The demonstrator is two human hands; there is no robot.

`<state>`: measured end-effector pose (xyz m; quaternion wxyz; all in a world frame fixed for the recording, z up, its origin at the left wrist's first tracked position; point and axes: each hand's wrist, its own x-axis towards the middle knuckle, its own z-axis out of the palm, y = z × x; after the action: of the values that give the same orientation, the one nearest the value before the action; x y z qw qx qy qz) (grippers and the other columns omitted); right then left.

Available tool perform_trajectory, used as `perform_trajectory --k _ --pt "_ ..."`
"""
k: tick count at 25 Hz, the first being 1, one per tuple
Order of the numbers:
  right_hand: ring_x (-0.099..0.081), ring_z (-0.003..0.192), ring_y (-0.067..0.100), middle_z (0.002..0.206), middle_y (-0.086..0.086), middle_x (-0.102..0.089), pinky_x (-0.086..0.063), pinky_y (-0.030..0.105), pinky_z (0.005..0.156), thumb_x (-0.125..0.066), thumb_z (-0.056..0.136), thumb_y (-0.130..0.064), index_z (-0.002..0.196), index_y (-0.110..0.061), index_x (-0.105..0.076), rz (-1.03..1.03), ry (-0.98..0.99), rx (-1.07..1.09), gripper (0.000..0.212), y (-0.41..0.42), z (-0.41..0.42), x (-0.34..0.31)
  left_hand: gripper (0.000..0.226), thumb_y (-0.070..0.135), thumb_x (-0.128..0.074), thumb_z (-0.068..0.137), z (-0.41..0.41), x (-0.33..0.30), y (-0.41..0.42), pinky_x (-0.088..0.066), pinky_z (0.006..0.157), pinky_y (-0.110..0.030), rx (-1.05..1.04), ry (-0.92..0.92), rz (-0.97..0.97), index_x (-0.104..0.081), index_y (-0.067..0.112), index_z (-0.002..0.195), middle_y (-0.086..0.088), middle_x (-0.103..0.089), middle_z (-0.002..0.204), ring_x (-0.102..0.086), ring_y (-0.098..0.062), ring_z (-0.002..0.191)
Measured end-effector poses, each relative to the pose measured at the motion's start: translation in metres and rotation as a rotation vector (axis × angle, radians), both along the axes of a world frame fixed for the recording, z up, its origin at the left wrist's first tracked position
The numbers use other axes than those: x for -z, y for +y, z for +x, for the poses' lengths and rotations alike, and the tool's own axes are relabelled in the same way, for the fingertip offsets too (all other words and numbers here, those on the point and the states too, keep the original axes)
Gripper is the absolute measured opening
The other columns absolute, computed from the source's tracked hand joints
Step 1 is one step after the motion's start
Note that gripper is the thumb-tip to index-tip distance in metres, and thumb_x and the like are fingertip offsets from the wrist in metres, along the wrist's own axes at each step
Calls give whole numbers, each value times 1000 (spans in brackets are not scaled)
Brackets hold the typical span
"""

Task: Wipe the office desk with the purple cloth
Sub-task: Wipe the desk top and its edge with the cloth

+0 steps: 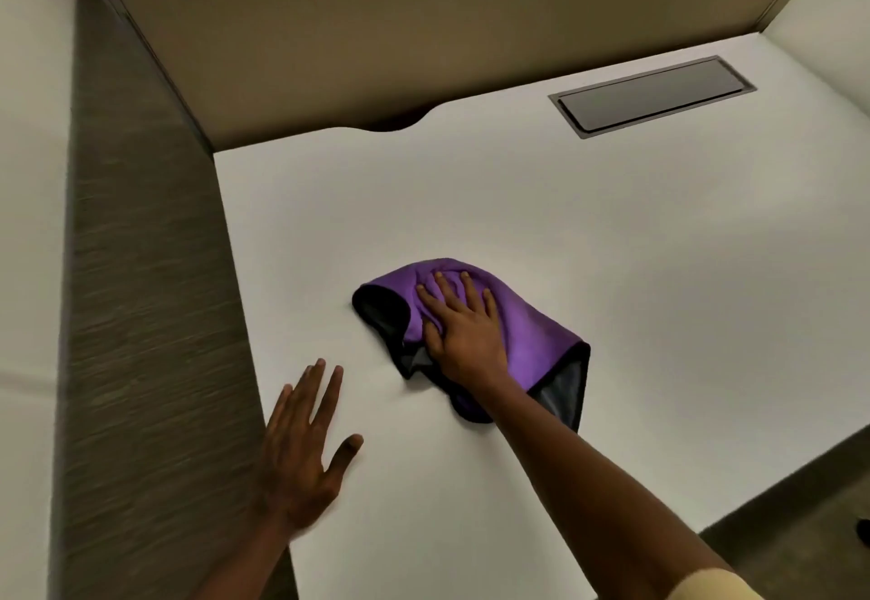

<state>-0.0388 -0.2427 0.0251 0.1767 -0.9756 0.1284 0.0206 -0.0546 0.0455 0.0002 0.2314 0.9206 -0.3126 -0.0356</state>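
Note:
The purple cloth (pixel 532 340), bunched with a dark underside showing at its edges, lies near the middle of the white office desk (pixel 612 232). My right hand (pixel 463 326) presses flat on top of the cloth, fingers spread and pointing away from me. My left hand (pixel 303 449) rests palm down on the bare desk near its left edge, fingers apart, holding nothing, a short way left of the cloth.
A grey recessed cable hatch (pixel 652 95) sits in the desk at the back right. A beige partition panel (pixel 376 48) stands along the back, with a curved cable notch (pixel 390 121) below it. A dark textured panel (pixel 141 317) borders the left side. Floor shows at the lower right.

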Motion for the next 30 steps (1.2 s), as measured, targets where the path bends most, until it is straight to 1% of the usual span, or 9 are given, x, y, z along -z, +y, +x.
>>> perform_trajectory --k 5,9,11,15,17,21,24,28,30 --pt "7 162 21 173 -12 -8 5 49 132 -32 107 -49 163 -43 -17 64 2 -192 58 41 -21 2 73 58 -31 102 1 6 2 -18 126 -51 5 -27 12 -16 20 163 -1 -12 172 -15 -21 158" --pt "-4 162 13 171 -19 -15 4 35 132 -40 104 -47 160 -46 -27 87 -55 -286 58 17 -107 6 67 57 -31 104 2 5 3 -17 126 -49 13 -16 30 -17 27 163 1 -10 172 -13 -20 158" --pt "-8 162 12 170 -22 -18 2 33 131 -40 102 -46 158 -47 -31 68 -62 -250 57 -16 -114 2 68 58 -30 103 1 5 3 -14 126 -46 8 4 44 -15 29 163 2 -7 172 -10 -18 159" --pt "-14 162 25 170 -12 -22 -9 50 131 -32 101 -47 159 -41 -32 18 -7 119 59 -16 -50 -4 71 61 -32 102 1 8 6 -12 127 -44 -14 13 12 -13 28 163 3 -6 172 -10 -17 158" --pt "-7 162 29 173 -10 -15 -5 54 129 -35 105 -43 162 -40 -25 -5 37 239 58 11 -15 -1 74 61 -34 102 1 8 4 -11 127 -44 -15 9 -13 -12 27 163 1 -5 172 -10 -17 158" --pt "5 162 26 174 -9 0 6 52 130 -27 108 -50 164 -39 -8 -12 61 141 61 60 5 0 83 63 -37 100 3 5 6 -8 128 -37 -26 11 -82 -7 20 164 -6 1 172 -8 -19 159" --pt "11 161 20 172 -13 9 15 45 128 -20 107 -57 164 -42 -3 21 56 32 61 89 -26 -3 83 64 -36 100 0 2 6 -10 127 -37 -22 14 -99 -8 19 164 -7 0 172 -8 -20 159" --pt "24 158 15 165 -23 27 32 31 120 -21 106 -64 155 -57 14 85 23 -115 61 103 -72 -5 69 60 -32 103 1 -4 9 -12 128 -40 19 36 -81 -17 29 162 0 -7 172 -15 -18 158" --pt "24 158 15 165 -24 26 30 30 122 -25 103 -69 156 -58 10 123 29 -150 65 102 -92 -13 67 61 -29 103 0 -6 10 -11 127 -42 46 21 -42 -19 31 162 3 -10 172 -16 -18 158"
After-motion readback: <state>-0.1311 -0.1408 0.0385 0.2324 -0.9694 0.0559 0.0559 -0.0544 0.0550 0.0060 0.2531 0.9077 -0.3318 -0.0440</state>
